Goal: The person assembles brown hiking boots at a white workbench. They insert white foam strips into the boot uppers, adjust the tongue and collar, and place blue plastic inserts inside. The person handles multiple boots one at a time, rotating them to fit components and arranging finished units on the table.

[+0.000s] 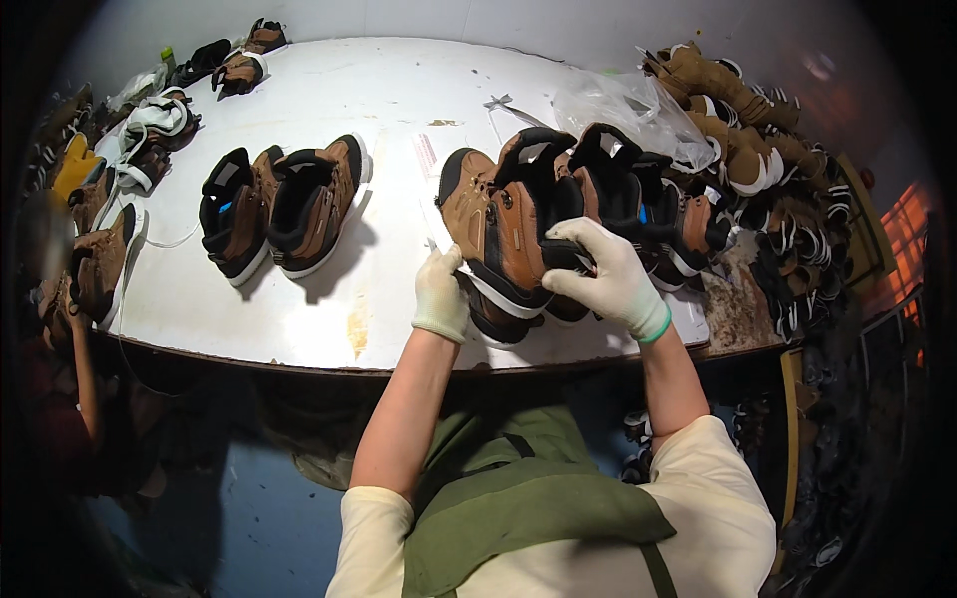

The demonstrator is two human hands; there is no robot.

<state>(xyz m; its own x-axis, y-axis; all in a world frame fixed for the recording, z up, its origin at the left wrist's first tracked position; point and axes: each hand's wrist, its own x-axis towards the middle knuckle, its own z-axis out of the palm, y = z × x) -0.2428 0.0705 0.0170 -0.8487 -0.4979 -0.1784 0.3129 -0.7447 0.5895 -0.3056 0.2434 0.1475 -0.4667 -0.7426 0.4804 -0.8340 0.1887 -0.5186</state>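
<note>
A brown shoe (513, 234) with black trim and a white-edged sole is tilted up between my hands over the white table. My left hand (442, 296), in a pale knit glove, grips its sole edge with the thumb up. On the other side, my gloved right hand (608, 279) has its fingers curled at the black collar, thumb against the shoe's side. Another shoe, partly hidden, lies beneath it. More brown and black shoes (688, 224) stand close by on the right. To the left, two matching shoes (317, 209) sit side by side.
The white table (389, 90) has a curved-looking front edge. A heap of tan and brown shoes (738, 149) rises at the right, beside a clear plastic bag (623, 105). More shoes (100, 264) line the left end, where another person's arm (85, 384) shows.
</note>
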